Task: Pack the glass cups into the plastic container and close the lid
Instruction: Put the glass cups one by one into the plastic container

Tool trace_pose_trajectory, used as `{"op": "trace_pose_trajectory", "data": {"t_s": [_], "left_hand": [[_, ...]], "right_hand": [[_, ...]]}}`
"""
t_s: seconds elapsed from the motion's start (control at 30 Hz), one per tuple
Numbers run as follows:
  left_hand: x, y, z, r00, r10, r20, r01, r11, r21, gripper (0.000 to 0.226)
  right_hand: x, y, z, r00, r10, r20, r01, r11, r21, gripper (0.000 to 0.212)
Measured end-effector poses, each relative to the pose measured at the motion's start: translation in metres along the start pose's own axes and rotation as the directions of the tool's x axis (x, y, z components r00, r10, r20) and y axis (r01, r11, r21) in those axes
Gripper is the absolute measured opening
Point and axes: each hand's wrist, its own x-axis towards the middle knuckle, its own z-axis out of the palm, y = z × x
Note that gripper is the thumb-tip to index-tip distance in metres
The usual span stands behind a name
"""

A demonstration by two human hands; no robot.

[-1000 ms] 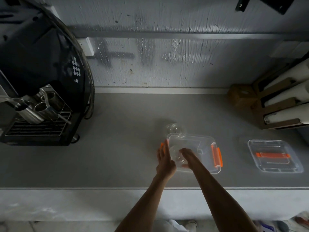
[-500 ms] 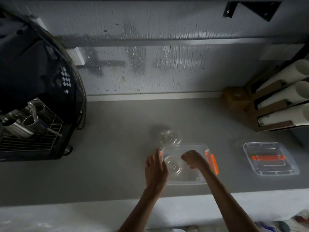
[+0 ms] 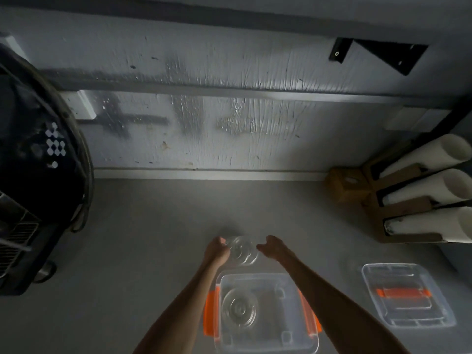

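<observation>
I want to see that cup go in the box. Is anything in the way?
Nothing visible blocks it. The glass cup sits on the counter just behind the open container, between both hands. Another cup already fills the container's left side, but the right side is free. The lid lies off to the right.

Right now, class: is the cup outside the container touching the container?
Apart. The head view shows bare counter between the outside cup and the container rim.
</observation>
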Motion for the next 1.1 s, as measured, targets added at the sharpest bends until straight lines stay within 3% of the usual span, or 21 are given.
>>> {"op": "trace_pose_trajectory", "data": {"t_s": [0.07, 0.17, 0.33, 0.5, 0.63, 0.7, 0.8, 0.87, 0.93, 1.0, 1.07, 1.1], "left_hand": [[0.014, -0.002, 0.009, 0.999, -0.031, 0.045, 0.033, 0.997, -0.066, 0.039], [0.033, -0.009, 0.022, 0.997, -0.041, 0.066, 0.044, 0.998, -0.046, 0.070], [0.050, -0.029, 0.040, 0.999, 0.012, -0.045, -0.013, 1.000, -0.021, 0.061], [0.057, -0.033, 0.049, 0.998, 0.048, -0.035, -0.049, 0.999, -0.018, 0.063], [0.061, -0.035, 0.041, 0.994, 0.091, -0.067, -0.095, 0.994, -0.054, 0.053], [0.057, -0.040, 0.038, 0.995, 0.065, -0.070, -0.078, 0.976, -0.204, 0.050], [0.047, -0.053, 0.033, 1.000, 0.003, -0.031, -0.019, 0.844, -0.536, 0.052], [0.039, -0.062, 0.028, 1.000, -0.002, 0.028, 0.022, 0.688, -0.726, 0.051], [0.030, -0.069, 0.018, 0.995, 0.020, 0.094, 0.070, 0.511, -0.857, 0.049], [0.019, -0.076, 0.005, 0.994, 0.061, 0.093, 0.063, 0.385, -0.921, 0.041], [0.007, -0.083, -0.018, 0.989, 0.116, 0.086, 0.061, 0.207, -0.977, 0.030], [0.001, -0.086, -0.031, 0.985, 0.152, 0.084, 0.066, 0.121, -0.990, 0.037]], "right_hand": [[0.013, -0.002, 0.005, 1.000, -0.007, 0.030, 0.008, 1.000, -0.030, 0.064], [0.030, -0.003, 0.012, 0.994, 0.039, 0.099, -0.051, 0.992, 0.116, 0.062], [0.038, -0.016, 0.021, 0.981, 0.093, 0.171, -0.149, 0.924, 0.352, 0.046], [0.045, -0.027, 0.022, 0.974, 0.102, 0.203, -0.154, 0.954, 0.258, 0.022], [0.048, -0.033, 0.030, 0.983, 0.032, 0.181, -0.084, 0.955, 0.285, 0.051], [0.045, -0.038, 0.036, 0.983, 0.020, 0.182, -0.071, 0.958, 0.278, 0.052], [0.039, -0.053, 0.041, 0.986, 0.048, 0.159, -0.090, 0.959, 0.267, 0.025], [0.029, -0.067, 0.040, 0.991, 0.003, 0.135, -0.038, 0.965, 0.258, 0.009], [0.017, -0.085, 0.036, 0.988, -0.119, 0.095, 0.093, 0.966, 0.243, 0.018], [0.002, -0.102, 0.035, 0.967, -0.250, 0.056, 0.236, 0.954, 0.183, 0.008], [-0.017, -0.120, 0.040, 0.921, -0.388, -0.043, 0.389, 0.921, 0.028, 0.028], [-0.030, -0.128, 0.044, 0.886, -0.450, -0.113, 0.449, 0.893, -0.039, 0.033]]}}
